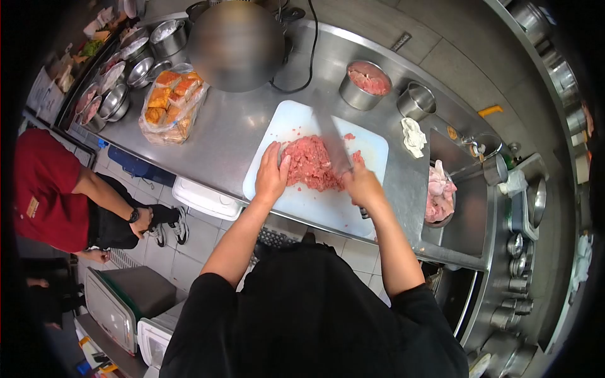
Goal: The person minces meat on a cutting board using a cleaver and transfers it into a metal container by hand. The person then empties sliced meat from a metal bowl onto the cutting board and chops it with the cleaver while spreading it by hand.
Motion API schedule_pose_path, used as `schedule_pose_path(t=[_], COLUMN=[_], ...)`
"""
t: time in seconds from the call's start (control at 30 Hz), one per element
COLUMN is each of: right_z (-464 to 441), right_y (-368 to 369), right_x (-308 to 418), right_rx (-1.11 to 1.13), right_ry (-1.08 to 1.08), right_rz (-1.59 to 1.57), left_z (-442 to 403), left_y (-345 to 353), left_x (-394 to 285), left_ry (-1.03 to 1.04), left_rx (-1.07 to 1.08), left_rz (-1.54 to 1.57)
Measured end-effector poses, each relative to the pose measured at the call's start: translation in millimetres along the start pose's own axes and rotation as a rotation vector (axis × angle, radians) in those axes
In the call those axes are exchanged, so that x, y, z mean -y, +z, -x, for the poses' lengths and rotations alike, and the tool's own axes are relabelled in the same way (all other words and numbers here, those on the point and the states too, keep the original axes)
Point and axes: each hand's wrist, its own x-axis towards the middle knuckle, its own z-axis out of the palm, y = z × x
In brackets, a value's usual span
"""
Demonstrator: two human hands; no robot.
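Note:
On a white cutting board (360, 142) lies a mound of chopped raw meat (309, 160), with small bits scattered around it. My left hand (270, 175) rests against the left side of the mound, its fingers stretched out and holding nothing. Wrapped round the handle of a large knife (332, 140) is my right hand (363, 187), to the right of the meat. The blade is smeared by motion and reaches up and left over the mound's right part, so I cannot tell whether its edge touches the meat.
Behind the board stand a metal pot of meat (368, 82) and another metal pot (416, 101), near a crumpled white cloth (413, 137). Raw meat pieces (439, 192) fill a bowl in the sink at right. Left are bagged bread (173, 107) and a person in red (47, 189).

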Motion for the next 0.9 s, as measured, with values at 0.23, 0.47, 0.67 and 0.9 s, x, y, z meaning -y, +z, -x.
schedule_pose_path(t=[0.23,0.47,0.67,0.9], right_z=[-15.3,-3.7,-0.8,-19.1], right_y=[23.9,19.6,-9.1,12.0], right_x=[-11.0,-8.6,2.1,-23.1], right_rx=[0.153,-0.109,0.013,0.121], right_ry=[0.050,0.059,0.075,0.033], right_rz=[0.029,-0.070,-0.019,0.085], left_z=[-1.6,0.3,0.8,0.8], left_y=[-1.5,-0.7,-1.7,-4.4], left_x=[-1.6,-0.8,-0.8,-3.5], left_ry=[0.009,-0.014,0.015,-0.023], left_rx=[0.004,0.013,0.006,0.039], left_rz=[0.007,-0.004,0.001,-0.012])
